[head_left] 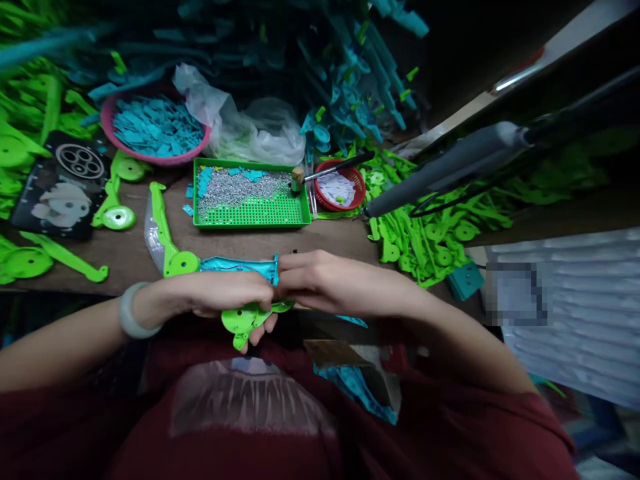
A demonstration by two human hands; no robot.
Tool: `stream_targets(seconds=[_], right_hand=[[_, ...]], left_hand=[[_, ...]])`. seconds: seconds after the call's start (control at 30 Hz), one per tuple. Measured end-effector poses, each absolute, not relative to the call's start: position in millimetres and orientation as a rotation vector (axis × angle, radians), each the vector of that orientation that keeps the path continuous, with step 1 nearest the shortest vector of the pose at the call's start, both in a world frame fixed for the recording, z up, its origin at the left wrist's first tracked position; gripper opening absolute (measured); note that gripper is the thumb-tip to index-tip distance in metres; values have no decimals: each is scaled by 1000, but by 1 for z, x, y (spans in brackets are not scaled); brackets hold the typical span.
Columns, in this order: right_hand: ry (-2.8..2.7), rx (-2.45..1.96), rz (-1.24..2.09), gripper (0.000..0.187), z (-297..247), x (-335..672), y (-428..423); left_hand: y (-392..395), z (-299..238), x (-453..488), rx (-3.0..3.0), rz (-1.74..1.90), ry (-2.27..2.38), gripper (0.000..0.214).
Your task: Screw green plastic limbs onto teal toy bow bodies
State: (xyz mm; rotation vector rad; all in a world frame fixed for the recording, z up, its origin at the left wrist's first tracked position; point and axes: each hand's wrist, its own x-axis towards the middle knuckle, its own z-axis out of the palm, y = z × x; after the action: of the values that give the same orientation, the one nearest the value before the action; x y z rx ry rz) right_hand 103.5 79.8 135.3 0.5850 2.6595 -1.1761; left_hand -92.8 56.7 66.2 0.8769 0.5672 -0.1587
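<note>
Green-teal plastic assembly [239, 265] pinched between fingers; left hand [220, 297], right hand [333, 285] both closed on it.

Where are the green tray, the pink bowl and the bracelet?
green tray [260, 212]: head view, bare mesh floor near its front edge.
pink bowl [105, 123]: head view, left rim.
bracelet [129, 313]: head view, pale band around the wrist.

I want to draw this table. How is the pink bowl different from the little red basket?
The pink bowl is bigger than the red basket. The pink bowl holds blue-green flat pieces; the red basket holds pale little bits. A dark-handled tool lies across the red basket; none lies across the pink bowl. Both are round and sit on the table.
</note>
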Motion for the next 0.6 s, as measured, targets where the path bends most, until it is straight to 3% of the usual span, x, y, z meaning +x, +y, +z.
stream_targets(seconds=[0.13,0.37,0.6], right_hand=[[2610,544,-1151,15,136,99,83],[2634,474,-769,20,133,97,79],[2692,398,-692,20,130,103,77]], left_hand=[[60,60,-91,927,-141,535,19],[60,56,-89,898,-197,510,17],[62,56,-85,894,-229,482,16]])
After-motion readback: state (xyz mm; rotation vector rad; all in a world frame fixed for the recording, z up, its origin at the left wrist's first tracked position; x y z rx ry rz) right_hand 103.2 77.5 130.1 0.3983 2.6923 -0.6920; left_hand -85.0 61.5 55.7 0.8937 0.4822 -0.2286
